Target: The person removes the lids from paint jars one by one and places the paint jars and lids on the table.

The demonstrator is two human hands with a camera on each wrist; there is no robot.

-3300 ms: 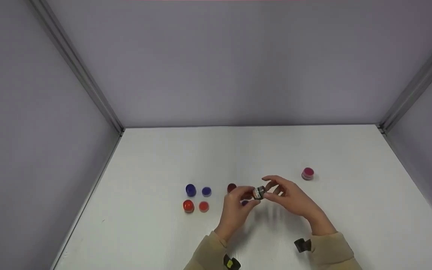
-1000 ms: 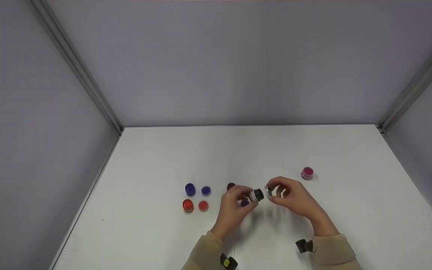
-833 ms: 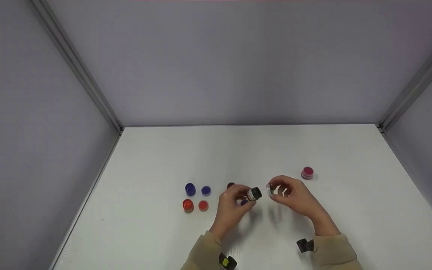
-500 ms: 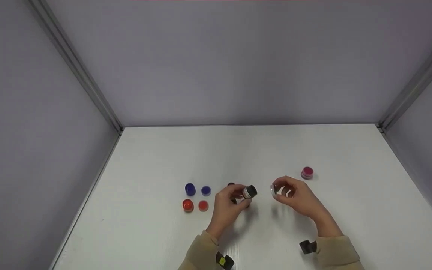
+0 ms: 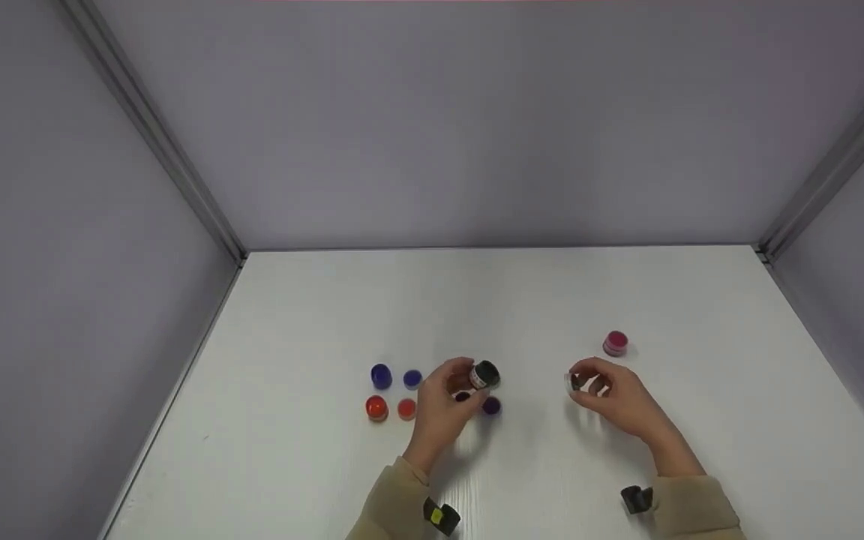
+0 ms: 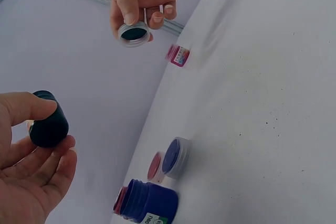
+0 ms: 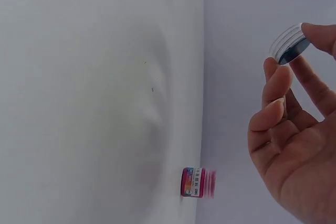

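white table (image 5: 327, 315) | left hand (image 5: 443, 401) grips black jar (image 5: 485, 373) | right hand (image 5: 612, 394) pinches clear lid (image 7: 287, 44)

A staged recording booth, not a home or shop: plain grey panels (image 5: 477, 127) wall in a bare white counter (image 5: 477, 300) at 9, 12 and 3 o'clock, joined by metal corner strips (image 5: 154, 135), with only small paint pots (image 5: 381, 376) set out.

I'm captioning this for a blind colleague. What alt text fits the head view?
Over a white table, the left hand holds a small black jar and the right hand pinches its clear lid. Blue, red and pink jars stand nearby.
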